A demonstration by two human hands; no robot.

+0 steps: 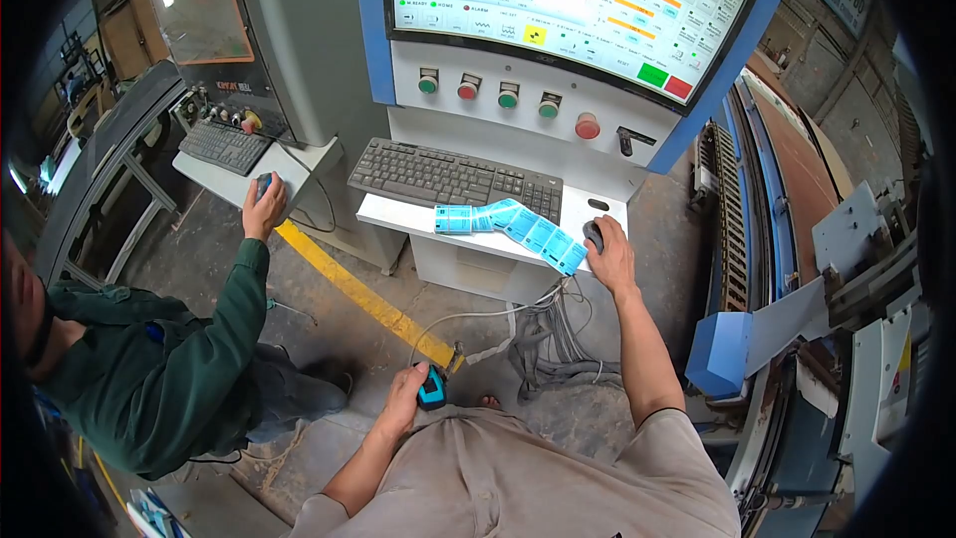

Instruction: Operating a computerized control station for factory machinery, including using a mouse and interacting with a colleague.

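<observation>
My right hand (pixel 613 257) rests curled over a dark computer mouse (pixel 595 235) at the right end of a white shelf (pixel 398 216). Beside it, a folded strip of blue printed labels (pixel 528 226) lies along the shelf's front edge, its end close to my fingers. Behind the strip sits a black keyboard (pixel 453 174). Down at my waist, my left hand (pixel 406 397) is closed around a teal-and-black handheld device (pixel 431 389); its exact kind is unclear. A thin grey cable (pixel 438 317) runs near that hand.
A lit monitor (pixel 568 0) stands above a row of push buttons (pixel 508 98). At left, a co-worker in a green jacket (pixel 179 359) has a hand (pixel 263 209) on another mouse. Bundled cables (pixel 558 349) hang under the shelf. Machinery (pixel 732 219) stands at right; yellow tape (pixel 368 299) marks the floor.
</observation>
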